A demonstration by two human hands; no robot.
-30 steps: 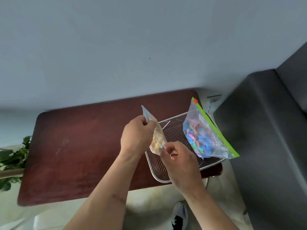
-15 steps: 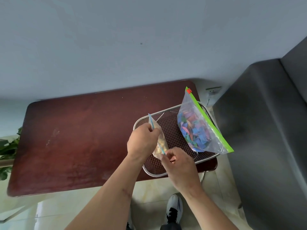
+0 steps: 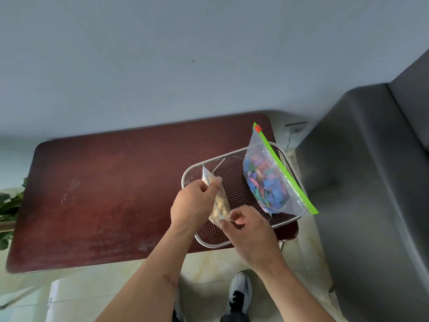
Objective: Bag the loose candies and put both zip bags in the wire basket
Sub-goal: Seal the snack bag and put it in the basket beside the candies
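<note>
The table [image 3: 104, 194] is dark red-brown and bare over most of its top, with no loose candies left on it that I can see, which suggests the bagging is done or nearly so. The basket [image 3: 199, 239] sits at the table's right end, its near corner reaching past the table's front edge, close enough for both hands to work over it.

The large bag [image 3: 269, 182] already stands in the basket's right half. It leans on the basket's right rim with its green zip strip uppermost and jutting past the rim, while the bright wrappers have slumped to its low side; the rim is what props it up.

The left hand [image 3: 192, 205] hovers over the basket's left half, thumb and fingers pinched on the upper part of the small bag [image 3: 220, 203]. The right hand [image 3: 250, 231] is over the basket's near rim, pinching that bag's lower end. Held at both ends like this, the bag is stretched along its blue zip line, probably so the seal can be pressed shut or checked before it is set down. The small bag holds pale candies and hangs above the mesh; whether it touches the mesh I cannot tell. The free space in the basket's left half looks meant for it.
</note>
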